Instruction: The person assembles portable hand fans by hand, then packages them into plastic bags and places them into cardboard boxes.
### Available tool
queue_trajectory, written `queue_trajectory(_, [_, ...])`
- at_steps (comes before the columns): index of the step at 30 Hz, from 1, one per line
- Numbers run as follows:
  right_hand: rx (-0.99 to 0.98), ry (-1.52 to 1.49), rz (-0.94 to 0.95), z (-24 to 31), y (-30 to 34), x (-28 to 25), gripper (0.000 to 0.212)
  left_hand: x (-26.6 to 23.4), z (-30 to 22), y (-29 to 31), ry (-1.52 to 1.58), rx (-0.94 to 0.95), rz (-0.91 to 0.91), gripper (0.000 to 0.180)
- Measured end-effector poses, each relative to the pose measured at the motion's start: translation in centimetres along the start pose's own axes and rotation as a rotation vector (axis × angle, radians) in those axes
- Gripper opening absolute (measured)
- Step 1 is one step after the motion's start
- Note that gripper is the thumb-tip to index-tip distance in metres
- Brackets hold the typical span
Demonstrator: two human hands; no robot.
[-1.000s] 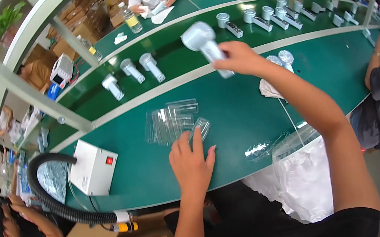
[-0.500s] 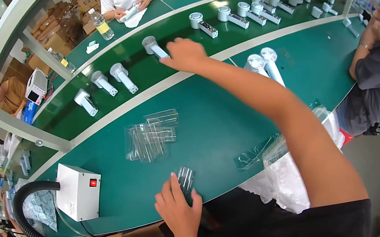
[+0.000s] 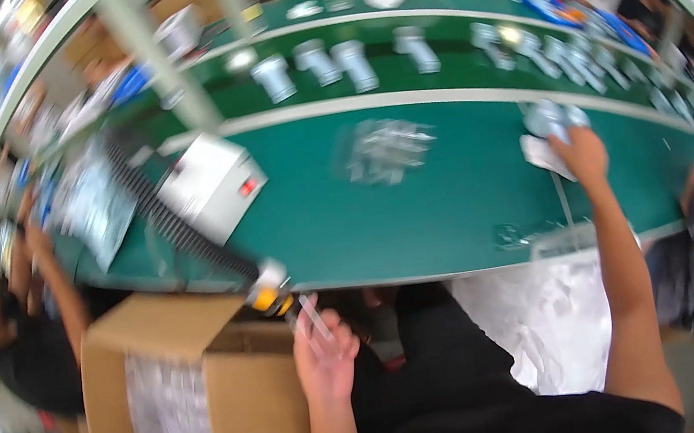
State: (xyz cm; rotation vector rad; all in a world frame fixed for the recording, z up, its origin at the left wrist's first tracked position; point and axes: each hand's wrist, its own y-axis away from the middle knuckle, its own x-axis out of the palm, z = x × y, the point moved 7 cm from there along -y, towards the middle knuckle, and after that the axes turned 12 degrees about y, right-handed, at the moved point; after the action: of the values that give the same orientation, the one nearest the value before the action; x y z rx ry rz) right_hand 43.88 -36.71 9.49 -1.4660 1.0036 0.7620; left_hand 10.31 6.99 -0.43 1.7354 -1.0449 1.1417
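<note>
Low in front of me, my left hand has its fingers curled around a thin clear plastic piece, next to the yellow-tipped end of a black hose. Out to the right, my right hand is closed at two pale blue-grey handheld fans lying on the green table. Blur and the fingers partly hide the grip. A white piece shows beside the fingers; its kind is unclear. Clear plastic sleeves lie in a loose pile at mid-table.
More handheld fans stand along the green conveyor behind the table. A white box with a red switch and a black hose are at the left. Below them is an open carton. White plastic sheeting hangs at the front right.
The view has swung left and downward. My right hand left the conveyor and moved to the fans on the table. My left hand has come off the table edge, holding clear plastic.
</note>
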Motion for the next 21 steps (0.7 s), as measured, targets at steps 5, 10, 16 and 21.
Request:
queue_trajectory(5, [0.186,-0.474,-0.152,-1.1,3.1,-0.6,0.043,3.8,-0.9,-3.4,-0.210,0.024,0.034,0.047])
queue_trajectory(10, [0.205,-1.530,0.795,18.3,16.5,-4.8,0.029,-0.5,-2.5,1.4,-0.081,0.022,0.008,0.039])
queue_trajectory(16, [-0.360,-1.399,1.029,34.8,24.2,-10.8,0.042,0.4,-3.2,5.0,-0.052,0.087,0.040,0.044])
queue_trajectory(21, [-0.190,-1.568,1.186,40.4,24.7,-11.5,0.034,-1.8,-3.7,6.6,-0.423,0.204,-0.154,0.041])
